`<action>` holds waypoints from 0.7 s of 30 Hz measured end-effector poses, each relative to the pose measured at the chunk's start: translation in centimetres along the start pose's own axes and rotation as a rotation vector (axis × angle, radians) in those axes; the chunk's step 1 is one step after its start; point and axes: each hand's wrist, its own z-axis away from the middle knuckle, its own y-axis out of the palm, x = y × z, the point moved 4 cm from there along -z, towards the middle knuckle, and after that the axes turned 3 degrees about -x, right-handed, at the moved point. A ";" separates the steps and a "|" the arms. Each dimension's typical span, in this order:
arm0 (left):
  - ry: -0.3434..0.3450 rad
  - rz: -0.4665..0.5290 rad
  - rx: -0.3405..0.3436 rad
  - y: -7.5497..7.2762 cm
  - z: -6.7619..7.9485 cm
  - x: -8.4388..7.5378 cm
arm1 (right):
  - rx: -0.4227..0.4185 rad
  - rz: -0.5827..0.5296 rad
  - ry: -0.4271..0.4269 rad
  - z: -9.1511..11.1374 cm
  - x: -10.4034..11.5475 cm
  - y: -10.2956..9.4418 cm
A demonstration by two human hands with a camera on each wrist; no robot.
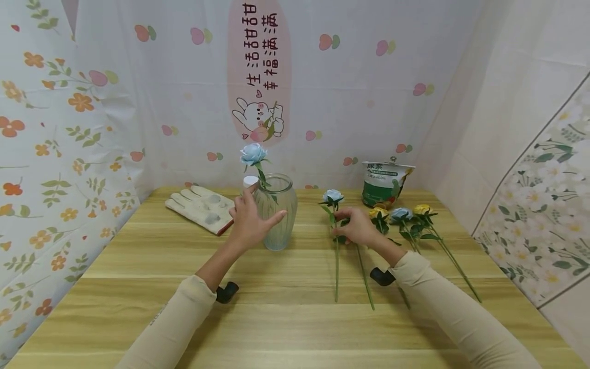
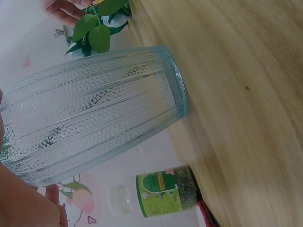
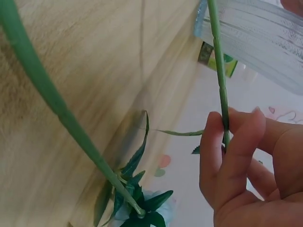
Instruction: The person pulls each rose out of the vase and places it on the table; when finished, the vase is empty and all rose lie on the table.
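A ribbed clear glass vase [image 1: 286, 220] stands upright on the wooden table, with a light blue rose [image 1: 253, 154] rising out of its mouth. My left hand [image 1: 251, 218] holds the vase at its left side, thumb across the front. To the right, my right hand [image 1: 357, 226] pinches the green stem [image 3: 218, 71] of another light blue rose [image 1: 333, 196] between thumb and fingertips, just below the bloom. Its stem points down toward the table's front. Beside that hand lie yellow roses [image 1: 379, 212] and a blue rose [image 1: 401, 215], stems toward me.
Behind the vase is a small jar [image 2: 161, 191] with a green label and white cap [image 1: 251, 181]. A white work glove [image 1: 200, 207] lies to the left. At the back right stands a green and white bag [image 1: 382, 187] with a clip on top. Printed cloth hangs around the table.
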 end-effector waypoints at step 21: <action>0.011 -0.001 -0.001 0.0 0.0 0.2 | -0.005 0.300 0.038 -0.6 -1.0 1.8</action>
